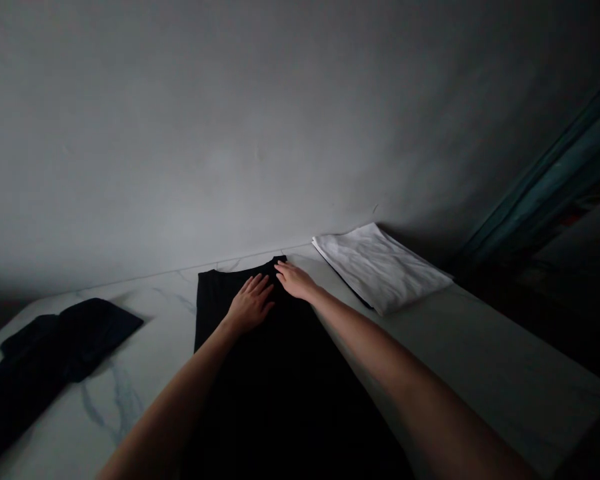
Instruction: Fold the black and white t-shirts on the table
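Observation:
A long black garment (290,387) lies flat on the marble-patterned table (155,340), its narrow far end near the wall. My left hand (251,303) rests palm down on its upper part, fingers spread and pointing away from me. Close by on the right, my right hand (294,279) lies on the garment's top right corner with its fingers stretched out to the left. The two hands do not touch each other. Neither one grips the cloth. The lower part of the garment runs out of view between my forearms.
Folded white cloth (380,267) sits at the back right, with a dark edge showing under it. A crumpled dark garment (65,347) lies on the left. Behind the table stands a grey wall (260,133). Teal fabric (545,173) hangs at the right.

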Demonstrator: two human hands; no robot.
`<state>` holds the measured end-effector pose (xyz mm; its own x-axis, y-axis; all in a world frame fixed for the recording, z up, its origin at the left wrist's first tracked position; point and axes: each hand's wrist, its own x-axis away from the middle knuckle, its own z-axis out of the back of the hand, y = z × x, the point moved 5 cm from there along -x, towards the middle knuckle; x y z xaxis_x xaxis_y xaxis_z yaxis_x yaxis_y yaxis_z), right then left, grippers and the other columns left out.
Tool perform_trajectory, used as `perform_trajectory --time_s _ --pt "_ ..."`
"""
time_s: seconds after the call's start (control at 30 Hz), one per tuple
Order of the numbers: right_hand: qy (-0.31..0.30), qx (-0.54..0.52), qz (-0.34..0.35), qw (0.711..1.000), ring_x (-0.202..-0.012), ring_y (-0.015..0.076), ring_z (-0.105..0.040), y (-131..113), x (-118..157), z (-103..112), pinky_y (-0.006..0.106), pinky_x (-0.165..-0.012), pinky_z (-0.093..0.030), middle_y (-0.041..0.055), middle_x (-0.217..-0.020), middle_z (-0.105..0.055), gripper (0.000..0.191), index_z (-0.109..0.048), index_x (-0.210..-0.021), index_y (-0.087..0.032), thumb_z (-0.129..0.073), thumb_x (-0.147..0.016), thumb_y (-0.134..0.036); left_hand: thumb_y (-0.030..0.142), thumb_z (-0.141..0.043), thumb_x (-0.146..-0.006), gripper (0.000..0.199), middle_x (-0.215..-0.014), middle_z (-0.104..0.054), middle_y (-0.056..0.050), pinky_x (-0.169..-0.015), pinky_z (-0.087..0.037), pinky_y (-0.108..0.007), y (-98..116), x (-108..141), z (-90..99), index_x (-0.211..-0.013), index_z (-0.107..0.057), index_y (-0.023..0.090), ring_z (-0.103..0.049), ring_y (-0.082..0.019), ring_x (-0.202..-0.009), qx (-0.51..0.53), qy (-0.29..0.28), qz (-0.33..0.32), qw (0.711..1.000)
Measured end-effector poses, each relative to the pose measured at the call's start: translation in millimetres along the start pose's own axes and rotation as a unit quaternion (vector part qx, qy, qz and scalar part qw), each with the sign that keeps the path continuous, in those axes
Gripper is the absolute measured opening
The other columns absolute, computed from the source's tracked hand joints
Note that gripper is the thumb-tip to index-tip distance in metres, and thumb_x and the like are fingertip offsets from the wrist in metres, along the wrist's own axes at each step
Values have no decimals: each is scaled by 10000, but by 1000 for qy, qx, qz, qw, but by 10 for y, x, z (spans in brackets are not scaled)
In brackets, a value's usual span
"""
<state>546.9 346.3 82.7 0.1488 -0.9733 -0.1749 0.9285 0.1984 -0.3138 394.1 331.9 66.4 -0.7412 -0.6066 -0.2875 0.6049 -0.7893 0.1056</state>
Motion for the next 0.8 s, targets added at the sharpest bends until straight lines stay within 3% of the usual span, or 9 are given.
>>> perform_trajectory --time_s 0.17,0.37,0.5,0.6,0.7,0.8 --pt "-29 30 -18 999 -1486 304 -252 104 -291 -152 477 -1204 -238 137 -1613 -261 510 -419 -1504 -158 -426 -1021 -323 587 -499 -931 558 -1612 -311 -70 -1177 -237 -576 -34 63 -43 -1455 -461 397 -243 -343 -1490 18 -85 15 996" --pt "-9 28 -37 999 -1497 322 -210 145 -286 -178 510 -1210 -207 156 -1621 -222 538 -382 -1522 -134 -398 -1031 -355 660 -547 -871 632 -1640 -234 -69 -1171 -174 -618 -69 80 -51 -1454 -435 443 -140 -377 -1508 46 -134 32 989" --pt "30 6 43 999 -1501 292 -206 112 39 -149 479 -1215 -232 168 -1614 -234 553 -388 -1513 -114 -440 -1014 -348 650 -559 -868 634 -1635 -258 -61 -1183 -172 -586 -99 72 -58 -1450 -454 423 -160 -353 -1511 60 -117 22 991" --pt "4 -13 105 994 -1490 267 -249 139 453 -165 484 -1202 -272 131 -1603 -287 541 -384 -1518 -177 -439 -1014 -366 641 -552 -874 617 -1627 -281 -64 -1183 -182 -577 -132 58 -47 -1439 -479 406 -175 -348 -1509 70 -120 23 990" --pt "-2 -16 92 996 -1483 277 -266 206 794 -108 482 -1208 -258 170 -1594 -287 562 -379 -1515 -129 -437 -1016 -381 596 -500 -917 527 -1599 -344 -82 -1174 -190 -597 -130 -12 -35 -1393 -544 374 -231 -350 -1494 67 -134 46 988" --pt "-5 -14 79 997 -1480 294 -272 180 979 -31 487 -1205 -258 181 -1597 -276 573 -398 -1501 -120 -475 -1000 -389 494 -457 -960 494 -1572 -390 -107 -1190 -186 -562 33 -166 -53 -1400 -538 286 -288 -316 -1478 54 -119 27 991"
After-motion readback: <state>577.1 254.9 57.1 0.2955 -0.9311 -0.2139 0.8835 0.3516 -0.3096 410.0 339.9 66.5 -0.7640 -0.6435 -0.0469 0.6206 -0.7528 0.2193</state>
